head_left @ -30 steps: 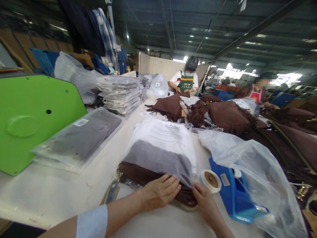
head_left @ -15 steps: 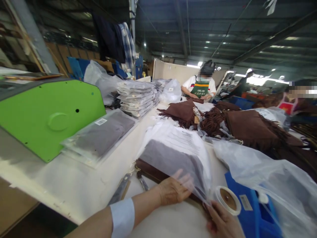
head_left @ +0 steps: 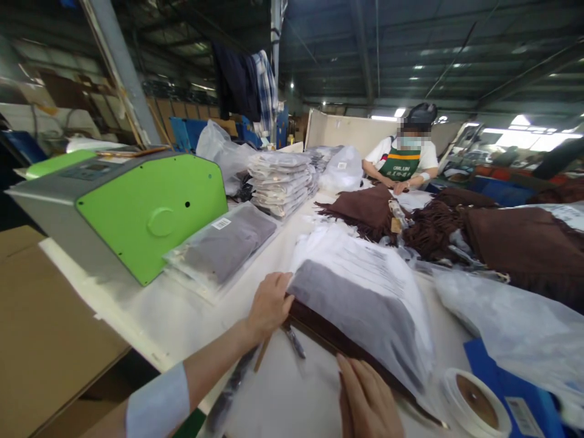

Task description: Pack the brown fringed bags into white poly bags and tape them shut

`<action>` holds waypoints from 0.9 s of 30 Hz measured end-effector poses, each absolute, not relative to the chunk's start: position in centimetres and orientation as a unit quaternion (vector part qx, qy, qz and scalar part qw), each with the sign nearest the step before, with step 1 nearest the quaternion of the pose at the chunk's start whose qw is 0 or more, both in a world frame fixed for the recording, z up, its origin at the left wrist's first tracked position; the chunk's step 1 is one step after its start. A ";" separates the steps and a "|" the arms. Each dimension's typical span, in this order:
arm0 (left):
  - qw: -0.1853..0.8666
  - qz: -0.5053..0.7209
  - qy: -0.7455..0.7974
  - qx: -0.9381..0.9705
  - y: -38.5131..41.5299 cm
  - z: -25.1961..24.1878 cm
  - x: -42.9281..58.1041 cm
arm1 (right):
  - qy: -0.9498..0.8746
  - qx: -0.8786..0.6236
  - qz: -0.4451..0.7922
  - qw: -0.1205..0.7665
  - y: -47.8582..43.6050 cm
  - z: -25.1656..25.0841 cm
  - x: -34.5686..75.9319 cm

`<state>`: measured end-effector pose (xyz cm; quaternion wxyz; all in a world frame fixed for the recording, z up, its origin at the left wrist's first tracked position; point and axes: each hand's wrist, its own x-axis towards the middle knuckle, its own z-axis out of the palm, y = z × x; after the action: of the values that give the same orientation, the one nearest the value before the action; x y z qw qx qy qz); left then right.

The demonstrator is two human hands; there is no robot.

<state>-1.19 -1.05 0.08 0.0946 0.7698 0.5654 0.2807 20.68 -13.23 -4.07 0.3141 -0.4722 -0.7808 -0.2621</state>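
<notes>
A dark brown leather bag with a zip edge lies partly inside a clear plastic bag, which has printed lines on its far half. At the left corner of the leather bag, my left hand is closed, thumb and fingers gripping the edge. My right hand rests at the near edge with its fingers stretched out side by side; its thumb is hidden. Beneath the left corner hangs a small strap with a metal clip, and a plastic-wrapped strap trails towards me.
To the left stands a green and grey machine, with packed bags beside it and a stack of packages behind. On the right are a tape roll, a blue bin and brown fringed bags. A co-worker sits across the table.
My left hand has moved from the plastic's near edge to the leather bag's left corner and closed there. My right hand has left the right corner and shifted left along the near edge.
</notes>
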 end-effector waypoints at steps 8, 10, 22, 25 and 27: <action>0.238 0.262 0.575 0.738 1.8 -1.2 -2.3 | -0.761 -0.508 -0.333 0.227 -6.7 -5.1 17.6; 0.274 0.266 0.572 0.726 2.0 -1.2 -2.3 | -0.770 -0.509 -0.339 0.181 -6.7 -5.2 18.4; 0.341 0.280 0.574 0.690 3.1 -0.6 -1.7 | -0.784 -0.517 -0.320 0.121 -6.6 -4.3 19.2; 0.308 0.253 0.576 0.714 2.9 -0.1 -1.6 | -0.780 -0.522 -0.330 0.103 -6.6 -4.4 19.1; 0.279 0.228 0.583 0.728 2.6 -0.1 -1.6 | -0.777 -0.519 -0.342 0.098 -6.4 -4.4 19.0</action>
<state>-1.64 2.57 -0.14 0.2792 0.7282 0.5830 0.2279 19.04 -6.36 -4.45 0.0981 -0.5186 -0.7774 -0.3421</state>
